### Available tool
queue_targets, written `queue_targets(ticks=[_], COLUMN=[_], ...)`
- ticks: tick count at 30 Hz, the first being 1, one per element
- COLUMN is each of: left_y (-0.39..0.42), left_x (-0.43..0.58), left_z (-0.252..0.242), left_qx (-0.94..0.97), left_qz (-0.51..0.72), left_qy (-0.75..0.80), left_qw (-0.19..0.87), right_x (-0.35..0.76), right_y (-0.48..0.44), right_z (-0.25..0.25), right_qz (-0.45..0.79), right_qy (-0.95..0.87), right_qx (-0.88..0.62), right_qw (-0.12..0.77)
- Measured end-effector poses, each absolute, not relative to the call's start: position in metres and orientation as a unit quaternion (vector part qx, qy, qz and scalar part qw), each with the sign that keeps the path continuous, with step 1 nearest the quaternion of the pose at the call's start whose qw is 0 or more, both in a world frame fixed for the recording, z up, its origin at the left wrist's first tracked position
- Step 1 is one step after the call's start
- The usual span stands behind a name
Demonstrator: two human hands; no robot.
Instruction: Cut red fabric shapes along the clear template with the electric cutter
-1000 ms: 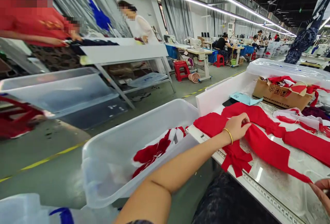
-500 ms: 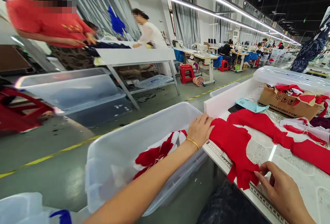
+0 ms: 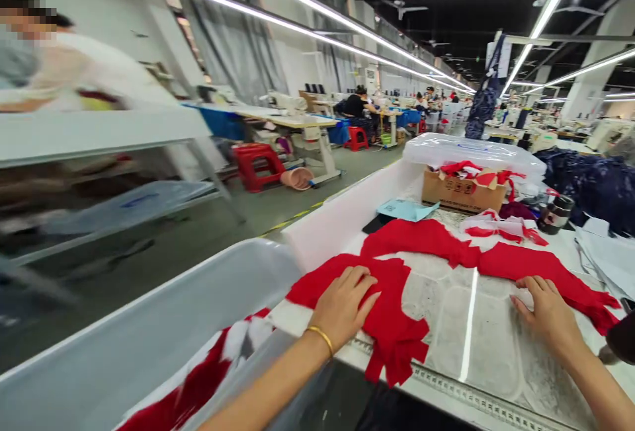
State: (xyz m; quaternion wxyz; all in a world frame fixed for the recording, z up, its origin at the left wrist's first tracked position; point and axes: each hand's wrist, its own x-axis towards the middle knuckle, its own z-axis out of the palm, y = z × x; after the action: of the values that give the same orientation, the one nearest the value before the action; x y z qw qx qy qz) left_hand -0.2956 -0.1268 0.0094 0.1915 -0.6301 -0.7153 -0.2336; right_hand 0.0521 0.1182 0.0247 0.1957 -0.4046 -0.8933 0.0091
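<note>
A red fabric piece [image 3: 446, 252] lies spread across the white work table [image 3: 496, 358], with one end hanging over the near edge. My left hand [image 3: 344, 304], with a gold bangle on the wrist, lies flat on the left part of the red fabric, fingers stretched out. My right hand [image 3: 546, 312] rests flat on the table at the fabric's right end, fingers extended and touching the red cloth. Neither hand grips anything.
A clear plastic bin [image 3: 149, 345] with red and white cloth stands left of the table. On the table's far end are a cardboard box [image 3: 459, 193] of red pieces, a clear lid, a blue paper [image 3: 404, 209] and dark blue fabric [image 3: 590, 183]. Other people work at tables behind.
The view swung to the right. My left hand moved from the table's corner onto the red fabric, and my right hand moved from the near edge to the fabric's right end.
</note>
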Motion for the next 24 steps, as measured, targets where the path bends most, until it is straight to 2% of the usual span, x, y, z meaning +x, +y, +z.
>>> queue_targets(ticks=[5, 11, 17, 24], left_y=[-0.062, 0.022, 0.073, 0.083], left_x=[-0.248, -0.198, -0.177, -0.181], left_z=[0.014, 0.021, 0.016, 0.015], left_qx=[-0.727, -0.789, -0.797, -0.792], left_qz=[-0.224, -0.161, -0.127, -0.157], left_qy=[-0.634, -0.585, -0.585, -0.584], left_qw=[0.142, 0.094, 0.082, 0.089], right_x=[0.066, 0.083, 0.087, 0.083], right_y=[0.127, 0.135, 0.143, 0.143], right_z=[0.016, 0.011, 0.005, -0.002], right_qz=[-0.058, -0.010, 0.050, 0.059], right_qy=[-0.875, -0.867, -0.859, -0.851], right_qx=[-0.452, -0.474, -0.472, -0.450], right_qw=[0.163, 0.153, 0.191, 0.264])
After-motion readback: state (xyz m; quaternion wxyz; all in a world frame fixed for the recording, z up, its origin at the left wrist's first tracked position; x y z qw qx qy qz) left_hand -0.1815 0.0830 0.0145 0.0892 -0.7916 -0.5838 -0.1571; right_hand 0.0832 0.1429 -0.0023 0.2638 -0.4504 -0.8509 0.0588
